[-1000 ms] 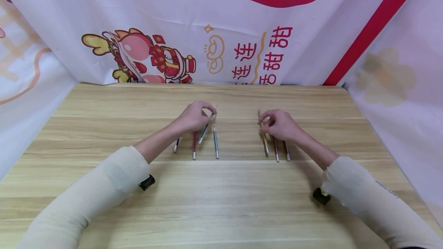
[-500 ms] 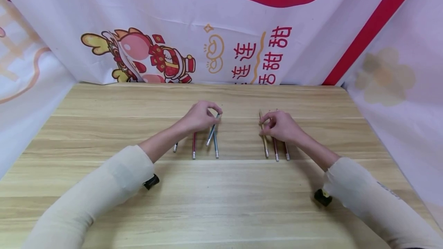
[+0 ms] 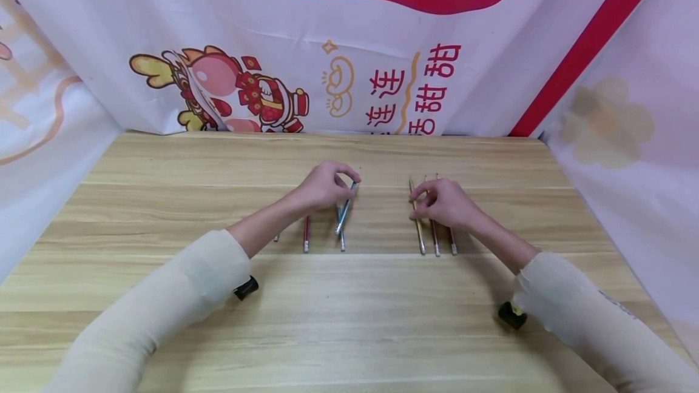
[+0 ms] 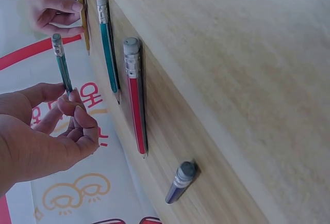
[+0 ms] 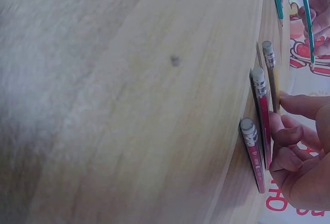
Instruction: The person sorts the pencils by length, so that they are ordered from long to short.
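My left hand (image 3: 324, 185) pinches a teal pencil (image 3: 345, 214) near its far end, eraser toward me. In the left wrist view that pencil is held up off the table, tilted. Below it in the head view lies a second teal pencil (image 4: 108, 48), partly covered. Left of that are a red pencil (image 4: 136, 105) and a dark blue pencil (image 4: 181, 181), mostly hidden by the left hand in the head view. My right hand (image 3: 448, 202) holds a yellow pencil (image 3: 420, 235) between thumb and finger, low at the table. Beside it lie two red pencils (image 5: 263, 115), erasers toward me.
The wood-grain table (image 3: 338, 320) ends at a printed white and red cloth (image 3: 349, 29) hanging behind it. More white cloth (image 3: 611, 114) hangs along the sides. A black object (image 3: 246, 287) shows under the left sleeve, another black object (image 3: 512, 315) under the right.
My left hand has moved right with its teal pencil, which now crosses over the other teal one. The yellow pencil has slid slightly toward me in my right hand.
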The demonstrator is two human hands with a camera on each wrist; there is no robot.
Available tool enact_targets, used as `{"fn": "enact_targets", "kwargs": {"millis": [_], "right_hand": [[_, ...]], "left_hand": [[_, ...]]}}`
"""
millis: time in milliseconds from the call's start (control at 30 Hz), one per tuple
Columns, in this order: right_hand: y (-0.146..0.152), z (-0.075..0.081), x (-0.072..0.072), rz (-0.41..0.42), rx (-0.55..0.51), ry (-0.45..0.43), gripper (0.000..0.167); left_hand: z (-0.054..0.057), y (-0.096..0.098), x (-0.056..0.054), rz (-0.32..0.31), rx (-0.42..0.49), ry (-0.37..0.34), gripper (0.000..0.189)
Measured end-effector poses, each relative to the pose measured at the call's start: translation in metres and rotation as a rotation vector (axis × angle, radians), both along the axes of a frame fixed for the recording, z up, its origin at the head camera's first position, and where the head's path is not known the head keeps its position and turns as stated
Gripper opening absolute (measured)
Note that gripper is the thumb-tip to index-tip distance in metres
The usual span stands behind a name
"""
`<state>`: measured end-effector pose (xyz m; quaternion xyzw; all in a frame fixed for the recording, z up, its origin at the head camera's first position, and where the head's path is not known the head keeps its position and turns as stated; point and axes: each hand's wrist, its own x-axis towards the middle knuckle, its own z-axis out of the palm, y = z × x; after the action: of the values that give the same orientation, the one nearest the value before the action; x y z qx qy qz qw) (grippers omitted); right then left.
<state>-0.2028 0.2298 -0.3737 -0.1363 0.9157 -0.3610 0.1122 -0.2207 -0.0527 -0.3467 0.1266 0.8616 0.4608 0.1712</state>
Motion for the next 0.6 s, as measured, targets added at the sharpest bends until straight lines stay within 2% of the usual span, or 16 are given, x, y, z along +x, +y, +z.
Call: {"fn": "enact_targets", "kwargs": {"millis": [600], "right_hand": [[0.002, -0.002, -0.001, 0.002, 0.046, -0.011, 0.031]], "left_hand": [[0.001, 0.013, 0.002, -0.031, 0.016, -0.021, 0.035]]}}
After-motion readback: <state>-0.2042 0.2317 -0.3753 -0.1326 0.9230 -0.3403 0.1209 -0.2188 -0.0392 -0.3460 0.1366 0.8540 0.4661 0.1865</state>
